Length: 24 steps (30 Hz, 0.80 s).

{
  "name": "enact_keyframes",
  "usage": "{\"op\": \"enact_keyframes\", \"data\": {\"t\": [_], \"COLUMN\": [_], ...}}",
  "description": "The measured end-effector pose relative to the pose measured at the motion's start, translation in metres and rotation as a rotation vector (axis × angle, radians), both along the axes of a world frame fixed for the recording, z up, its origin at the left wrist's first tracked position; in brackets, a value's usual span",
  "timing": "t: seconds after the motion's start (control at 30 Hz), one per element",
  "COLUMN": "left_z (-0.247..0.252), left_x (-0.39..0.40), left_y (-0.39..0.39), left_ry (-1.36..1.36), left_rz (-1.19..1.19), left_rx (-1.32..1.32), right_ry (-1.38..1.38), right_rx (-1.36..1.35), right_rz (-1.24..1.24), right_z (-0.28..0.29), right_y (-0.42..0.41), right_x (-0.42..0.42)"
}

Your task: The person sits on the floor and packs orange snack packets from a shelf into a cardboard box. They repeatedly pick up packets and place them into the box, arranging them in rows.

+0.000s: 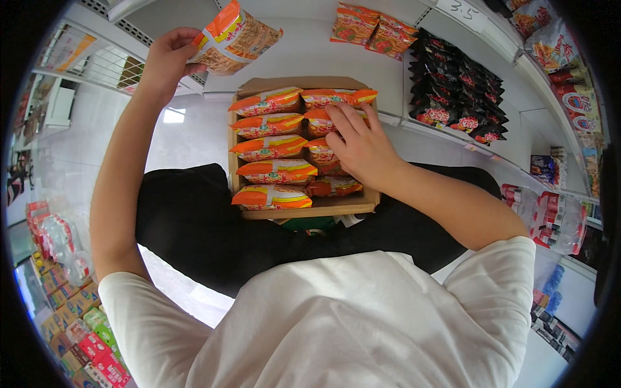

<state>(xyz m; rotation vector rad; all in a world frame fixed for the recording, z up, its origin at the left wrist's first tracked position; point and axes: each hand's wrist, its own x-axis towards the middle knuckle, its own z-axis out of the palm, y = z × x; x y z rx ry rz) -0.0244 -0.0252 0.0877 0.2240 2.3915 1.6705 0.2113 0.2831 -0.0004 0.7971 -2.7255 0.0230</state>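
Observation:
Pinched by one edge in my left hand (172,60) is an orange-and-clear snack bag (237,41), held up over the white shelf (301,53). An open cardboard box (310,213) rests at my knees, with similar orange snack packets (274,150) standing in two columns. My right hand (361,145) reaches over the box's right column. Its fingers are spread and touch the packets (318,123) there; whether they grip one cannot be made out. Parts of that column are hidden under the hand.
Two orange-red packets (373,31) lie at the shelf's back. Rows of black snack packets (456,87) fill the section to their right. A wire rack (104,58) stands left. Bundled bottles (558,218) are at the right, and stacked cartons (73,305) at lower left.

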Motion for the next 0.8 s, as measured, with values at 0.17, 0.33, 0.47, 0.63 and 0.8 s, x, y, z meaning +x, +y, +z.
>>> {"op": "enact_keyframes", "data": {"t": [0.17, 0.33, 0.47, 0.63, 0.8], "left_z": [0.018, 0.042, 0.05, 0.054, 0.049], "left_x": [0.015, 0.041, 0.078, 0.128, 0.141], "left_y": [-0.003, 0.013, 0.041, 0.068, 0.08], "left_ry": [0.018, 0.051, 0.187, 0.487, 0.75], "left_rz": [0.009, 0.015, -0.23, -0.5, -0.938], "left_rx": [0.042, 0.136, 0.064, -0.086, -0.303], "right_ry": [-0.185, -0.868, -0.968, -1.091, -0.872], "right_rx": [-0.223, -1.223, -1.919, -2.222, -2.07], "right_rz": [-0.056, -0.075, -0.113, -0.127, -0.168], "right_z": [0.04, 0.105, 0.107, 0.11, 0.098], "right_y": [-0.011, -0.028, -0.039, -0.03, -0.023], "right_x": [0.003, -0.013, -0.026, -0.03, -0.037]}}
